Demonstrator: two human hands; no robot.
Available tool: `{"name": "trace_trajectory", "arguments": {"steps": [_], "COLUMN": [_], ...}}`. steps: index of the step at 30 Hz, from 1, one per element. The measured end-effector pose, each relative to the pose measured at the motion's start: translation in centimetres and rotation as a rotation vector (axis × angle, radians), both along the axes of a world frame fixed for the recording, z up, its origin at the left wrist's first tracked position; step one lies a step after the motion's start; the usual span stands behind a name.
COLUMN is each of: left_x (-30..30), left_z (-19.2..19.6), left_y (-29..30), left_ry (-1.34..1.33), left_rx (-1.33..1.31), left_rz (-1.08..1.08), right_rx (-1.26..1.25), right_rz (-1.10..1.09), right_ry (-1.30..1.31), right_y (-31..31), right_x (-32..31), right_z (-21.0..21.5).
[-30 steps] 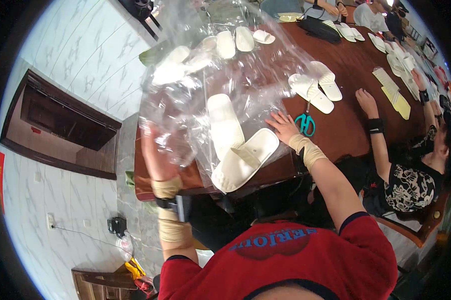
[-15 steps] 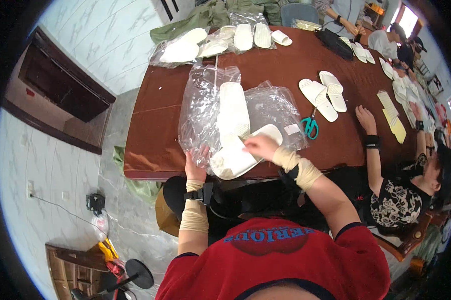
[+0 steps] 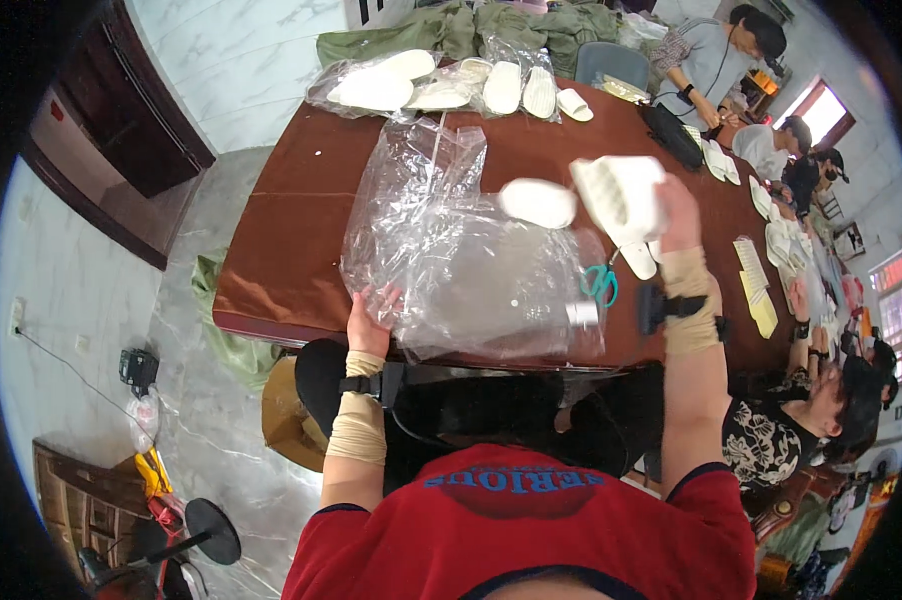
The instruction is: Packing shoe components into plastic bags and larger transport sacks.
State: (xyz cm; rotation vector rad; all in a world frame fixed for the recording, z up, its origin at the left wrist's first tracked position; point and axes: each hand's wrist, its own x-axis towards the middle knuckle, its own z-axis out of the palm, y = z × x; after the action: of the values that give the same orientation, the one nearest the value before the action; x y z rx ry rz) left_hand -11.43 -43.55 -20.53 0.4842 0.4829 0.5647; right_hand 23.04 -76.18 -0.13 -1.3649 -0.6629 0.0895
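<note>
In my right hand (image 3: 679, 212), a white slipper (image 3: 611, 195) is raised over the table, gripped at its strap end and slightly blurred. Another white slipper (image 3: 538, 203) shows sole-like and flat just left of it; whether it touches the held one I cannot tell. My left hand (image 3: 373, 315) is at the near left edge of a clear plastic bag (image 3: 491, 290), fingers closed on the film. The bag lies spread along the table's front edge. Teal-handled scissors (image 3: 600, 286) lie by its right side, partly under the white slipper (image 3: 639, 260) behind my right hand.
Bagged white slippers (image 3: 376, 88) line the far edge of the brown-covered table (image 3: 271, 250). A black pouch (image 3: 673, 138) and more slippers (image 3: 719, 160) lie far right. Yellowish sheets (image 3: 756, 290) lie near a co-worker (image 3: 771, 430) on my right. Other people work beyond.
My right hand has lifted the slipper off the bag and swung it right and away from me. The other slipper has also left the bag's near side. My left hand stays at the bag.
</note>
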Motion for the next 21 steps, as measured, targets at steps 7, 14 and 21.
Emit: {"name": "trace_trajectory", "arguments": {"steps": [7, 14, 21], "left_x": [0.2, 0.7, 0.3], "left_z": [-1.1, 0.1, 5.9], "left_y": [0.2, -0.1, -1.7], "left_ry": [-0.024, 0.03, 0.138], "left_rx": [0.046, 0.21, 0.337], "left_rz": [0.007, 0.087, 0.001], "right_rx": [-0.306, -0.693, -0.328], "right_rz": [-0.551, -0.353, 0.041], "right_ry": [-0.319, -0.456, 0.206], "right_y": [-10.1, -8.3, -1.0], "right_x": [9.8, 2.5, -7.9], "right_z": [3.1, -9.1, -6.3]}}
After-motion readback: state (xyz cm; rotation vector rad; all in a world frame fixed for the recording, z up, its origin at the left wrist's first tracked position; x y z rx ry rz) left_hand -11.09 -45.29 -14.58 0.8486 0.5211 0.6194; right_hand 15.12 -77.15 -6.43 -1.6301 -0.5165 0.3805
